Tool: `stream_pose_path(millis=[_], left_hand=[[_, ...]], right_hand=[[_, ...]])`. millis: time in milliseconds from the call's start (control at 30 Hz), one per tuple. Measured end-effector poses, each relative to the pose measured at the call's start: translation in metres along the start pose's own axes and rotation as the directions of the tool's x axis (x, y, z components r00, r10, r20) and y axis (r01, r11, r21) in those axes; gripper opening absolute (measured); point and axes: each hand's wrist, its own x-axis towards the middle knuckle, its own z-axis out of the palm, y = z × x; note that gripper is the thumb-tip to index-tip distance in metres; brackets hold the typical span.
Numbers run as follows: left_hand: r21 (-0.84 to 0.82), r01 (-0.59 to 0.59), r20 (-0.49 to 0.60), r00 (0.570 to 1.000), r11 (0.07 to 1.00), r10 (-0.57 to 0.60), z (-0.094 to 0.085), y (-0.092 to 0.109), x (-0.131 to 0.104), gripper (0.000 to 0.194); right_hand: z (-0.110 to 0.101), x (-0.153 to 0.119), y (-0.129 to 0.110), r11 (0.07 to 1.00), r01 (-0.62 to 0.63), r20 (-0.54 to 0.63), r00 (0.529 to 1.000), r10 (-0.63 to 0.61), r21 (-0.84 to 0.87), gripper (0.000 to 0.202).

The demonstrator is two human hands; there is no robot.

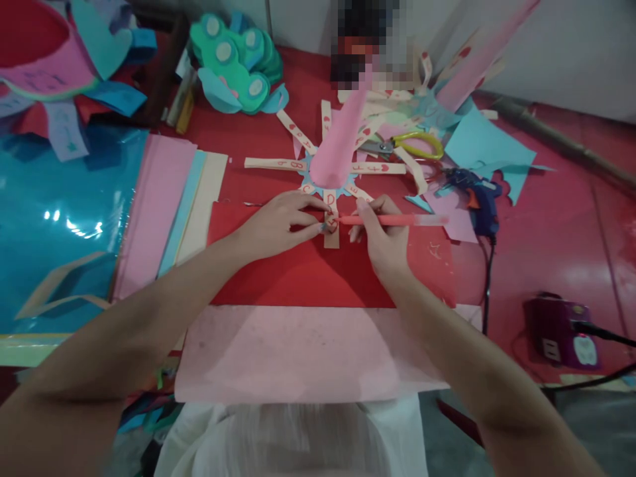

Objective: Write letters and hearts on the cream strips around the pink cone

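My right hand (388,237) grips a red marker pen (382,220). Its tip is at a cream paper strip (332,240) marked with a red letter D and more red marks below. The thumb and forefinger of my left hand (285,224) hold that strip against the red sheet (278,281). The strip is one of several lettered strips that fan out from a blue scalloped base around a pink paper cone (338,142). This cone stands just beyond my hands.
Yellow-handled scissors (420,144) and a blue glue gun (474,195) lie to the right, with a purple power box (564,331) nearer me. Coloured paper (154,212) is stacked left. Green paper shapes (233,59) and a second pink cone (481,59) are farther back.
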Motion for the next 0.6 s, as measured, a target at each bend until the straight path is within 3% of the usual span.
stream_pose_path(millis=[133, 200, 300, 433, 600], left_hand=[[-0.003, 0.008, 0.006, 1.000, 1.000, -0.008, 0.000, 0.001, 0.000, 0.032], [0.001, 0.013, 0.010, 1.000, 1.000, -0.013, -0.001, 0.002, 0.000, 0.032], [0.022, 0.032, 0.002, 0.999, 0.999, -0.032, -0.001, 0.003, -0.001, 0.034], [0.025, 0.023, -0.006, 1.000, 0.999, -0.023, -0.001, 0.004, -0.003, 0.034], [0.008, 0.075, 0.015, 0.997, 0.997, -0.075, -0.003, 0.006, -0.003, 0.027]], right_hand=[[-0.004, 0.010, -0.001, 0.995, -0.084, 0.101, 0.992, 0.078, 0.061, 0.040], [-0.008, 0.016, -0.001, 0.986, -0.148, 0.209, 0.970, 0.128, 0.083, 0.039], [-0.013, 0.023, -0.001, 0.971, -0.189, 0.214, 0.965, 0.154, 0.150, 0.036], [-0.016, 0.022, -0.001, 0.978, -0.155, 0.234, 0.965, 0.120, 0.137, 0.033], [-0.017, 0.012, -0.006, 0.996, -0.069, 0.271, 0.959, 0.080, -0.049, 0.026]])
